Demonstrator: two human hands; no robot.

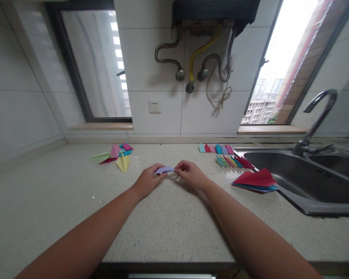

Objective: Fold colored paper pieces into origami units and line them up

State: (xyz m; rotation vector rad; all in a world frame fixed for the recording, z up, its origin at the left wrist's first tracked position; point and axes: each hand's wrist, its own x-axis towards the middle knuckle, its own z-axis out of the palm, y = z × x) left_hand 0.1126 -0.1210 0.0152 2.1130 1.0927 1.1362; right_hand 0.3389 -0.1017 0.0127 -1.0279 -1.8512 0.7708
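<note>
A lavender folded paper (164, 169) sits between both hands over the speckled counter (163, 224). The left hand (147, 180) pinches one end, thumb against fingers; the right hand (190, 174) nips the opposite tip with its fingertips. Leftward lies a loose pile of coloured paper folds (123, 162); rightward, neat small rows (229, 161) and larger red-topped sheets (254, 179) (partly over the sink's rim (296, 207)).
</note>
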